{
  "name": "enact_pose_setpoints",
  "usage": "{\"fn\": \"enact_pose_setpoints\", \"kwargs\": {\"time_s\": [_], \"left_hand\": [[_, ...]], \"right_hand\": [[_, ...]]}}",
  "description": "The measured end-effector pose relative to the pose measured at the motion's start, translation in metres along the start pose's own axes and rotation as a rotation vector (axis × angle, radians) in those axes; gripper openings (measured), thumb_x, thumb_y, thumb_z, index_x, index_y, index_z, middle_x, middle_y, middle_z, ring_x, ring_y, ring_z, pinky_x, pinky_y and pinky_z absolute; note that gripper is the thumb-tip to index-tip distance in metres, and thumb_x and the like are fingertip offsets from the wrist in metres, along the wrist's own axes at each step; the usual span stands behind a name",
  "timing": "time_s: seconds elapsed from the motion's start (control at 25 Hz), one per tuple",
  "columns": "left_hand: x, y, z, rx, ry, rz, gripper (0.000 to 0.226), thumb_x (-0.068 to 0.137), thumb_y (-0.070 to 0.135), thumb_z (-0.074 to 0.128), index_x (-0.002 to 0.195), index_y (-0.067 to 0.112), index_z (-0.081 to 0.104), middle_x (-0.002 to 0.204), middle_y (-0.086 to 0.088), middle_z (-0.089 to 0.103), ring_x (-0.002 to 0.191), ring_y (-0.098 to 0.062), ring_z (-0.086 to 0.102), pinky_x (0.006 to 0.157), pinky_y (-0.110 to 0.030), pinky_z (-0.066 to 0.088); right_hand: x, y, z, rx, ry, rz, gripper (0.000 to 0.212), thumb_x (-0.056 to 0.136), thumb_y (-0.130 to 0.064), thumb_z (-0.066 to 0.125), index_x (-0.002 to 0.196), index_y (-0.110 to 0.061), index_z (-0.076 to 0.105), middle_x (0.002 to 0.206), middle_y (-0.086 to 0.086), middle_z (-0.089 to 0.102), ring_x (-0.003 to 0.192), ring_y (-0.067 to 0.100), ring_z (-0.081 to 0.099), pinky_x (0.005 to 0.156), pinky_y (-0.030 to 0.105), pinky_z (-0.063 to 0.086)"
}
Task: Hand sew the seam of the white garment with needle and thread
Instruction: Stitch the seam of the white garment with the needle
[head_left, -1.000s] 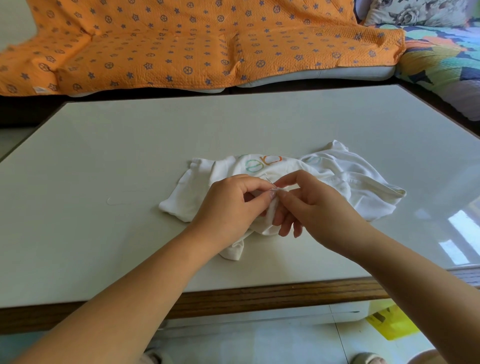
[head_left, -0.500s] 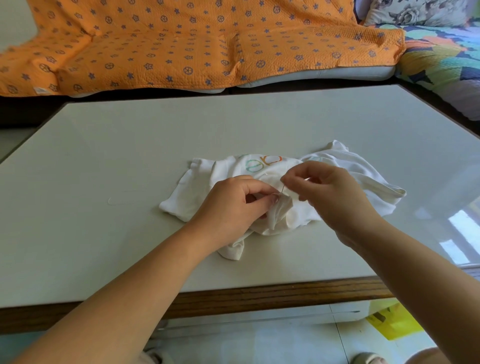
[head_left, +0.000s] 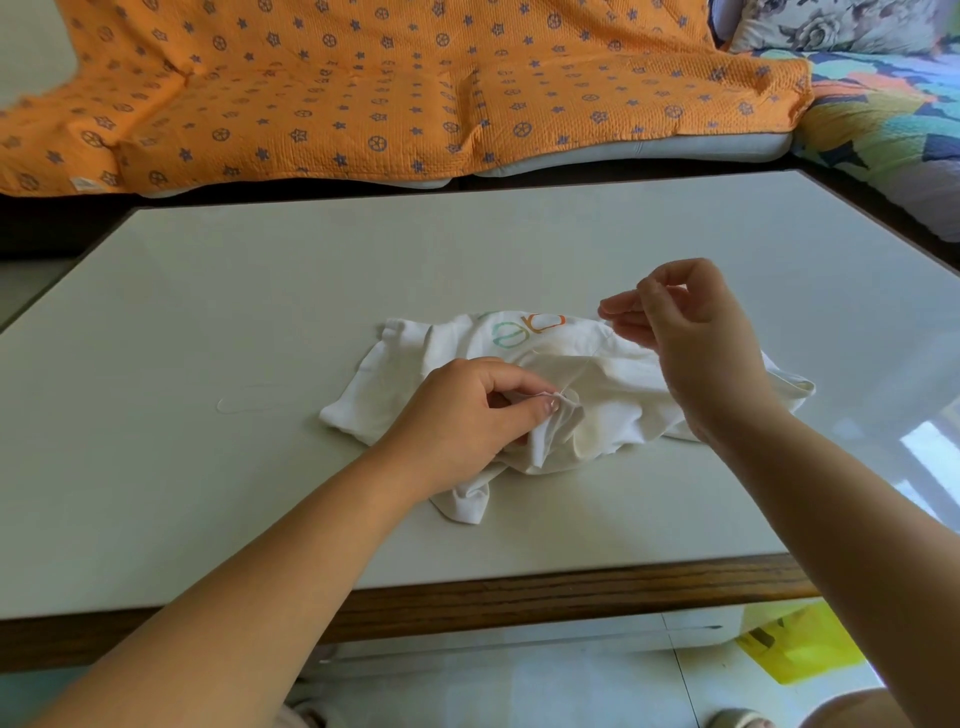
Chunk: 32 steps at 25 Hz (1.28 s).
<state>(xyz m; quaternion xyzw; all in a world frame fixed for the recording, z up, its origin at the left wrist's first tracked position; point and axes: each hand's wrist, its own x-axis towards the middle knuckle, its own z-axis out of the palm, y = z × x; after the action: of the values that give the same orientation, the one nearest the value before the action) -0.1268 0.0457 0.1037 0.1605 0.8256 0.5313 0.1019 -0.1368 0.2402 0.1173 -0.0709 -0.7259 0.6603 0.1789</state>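
Up and to the right, away from the cloth, is where the right hand has gone since a second ago. It now hangs above the far edge of the white garment, thumb and forefinger pinched together. Whatever they hold is too fine to make out, so I cannot tell its grasp. The left hand has stayed put, pinching a small fold of the garment between thumb and forefinger.

The garment lies crumpled near the middle of the pale, glossy surface, its coloured print facing up at the far side. A loose loop of thread lies on the surface well to the left of it.

Beyond the surface's far edge, an orange blanket with blue stars covers a sofa. A patterned quilt lies to the right.

Below the wooden near edge, a yellow bag sits on the tiled floor, its contents hidden. Bare surface spreads wide all around the garment.
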Motion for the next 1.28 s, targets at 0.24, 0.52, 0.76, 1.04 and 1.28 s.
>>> {"fn": "enact_pose_setpoints", "kwargs": {"time_s": [0.24,0.52,0.76,1.04,1.28], "left_hand": [[-0.001,0.001,-0.003,0.006,-0.002,-0.011,0.012,0.088,0.025,0.071,0.087,0.035,0.076,0.090,0.010,0.071,0.083,-0.006,0.068,0.083,-0.026,0.057],[-0.003,0.003,-0.010,0.024,0.012,0.024,0.013,0.086,0.021,0.072,0.080,0.032,0.076,0.087,0.012,0.069,0.088,-0.007,0.067,0.091,-0.031,0.053],[-0.006,0.006,-0.020,-0.081,-0.063,0.050,0.009,0.083,0.016,0.073,0.077,0.023,0.076,0.080,0.014,0.067,0.084,-0.003,0.065,0.078,-0.013,0.048],[-0.010,0.013,-0.036,-0.238,-0.101,0.072,0.009,0.076,0.020,0.065,0.075,0.015,0.073,0.069,0.008,0.065,0.074,-0.003,0.060,0.069,-0.011,0.044],[-0.013,0.012,-0.049,-0.395,-0.056,0.042,0.008,0.067,0.024,0.071,0.069,0.016,0.073,0.066,0.001,0.060,0.068,-0.012,0.056,0.064,-0.021,0.043]], "right_hand": [[0.005,0.008,-0.002,-0.421,0.022,-0.267,0.007,0.102,-0.018,0.042,0.097,-0.021,0.046,0.090,-0.011,0.070,0.093,0.009,0.064,0.083,0.020,0.048],[0.010,0.015,-0.010,-0.697,0.033,-0.419,0.012,0.102,-0.014,0.040,0.103,-0.011,0.051,0.095,0.003,0.067,0.085,0.024,0.058,0.069,0.029,0.038],[0.017,0.024,-0.020,-0.818,0.015,-0.393,0.016,0.103,-0.016,0.039,0.103,-0.008,0.052,0.089,0.003,0.060,0.074,0.022,0.047,0.062,0.028,0.027],[0.033,0.034,-0.043,-0.872,0.065,-0.283,0.018,0.103,-0.016,0.036,0.099,-0.006,0.050,0.087,0.009,0.058,0.075,0.031,0.049,0.064,0.034,0.035],[0.034,0.040,-0.057,-0.932,0.085,-0.226,0.019,0.103,-0.013,0.034,0.096,-0.003,0.048,0.085,0.017,0.059,0.076,0.038,0.051,0.067,0.044,0.044]]}}
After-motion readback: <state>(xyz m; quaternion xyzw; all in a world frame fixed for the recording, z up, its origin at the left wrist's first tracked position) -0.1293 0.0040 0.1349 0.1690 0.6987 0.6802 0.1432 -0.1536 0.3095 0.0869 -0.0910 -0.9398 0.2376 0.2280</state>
